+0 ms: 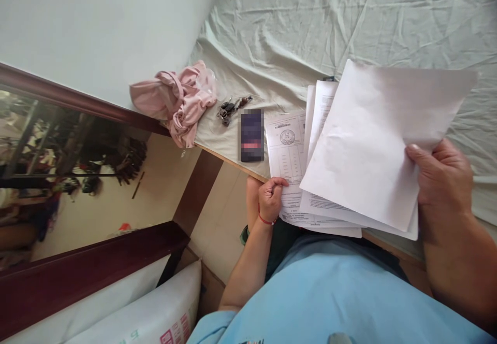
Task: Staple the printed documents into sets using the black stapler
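My right hand grips several white sheets of paper by their right edge, thumb on top. The uppermost sheet shows a blank side and is slightly creased by the thumb. My left hand, with a red string at its wrist, is closed on the left edge of a printed document that bears a round stamp. That document lies partly under the other sheets, and its right part is hidden. Just left of the papers lies a dark phone, its screen blurred out.
A bunch of keys and a crumpled pink cloth lie left of the phone on the pale wrinkled bedsheet. A framed mirror stands at the left. A white printed sack is at the lower left.
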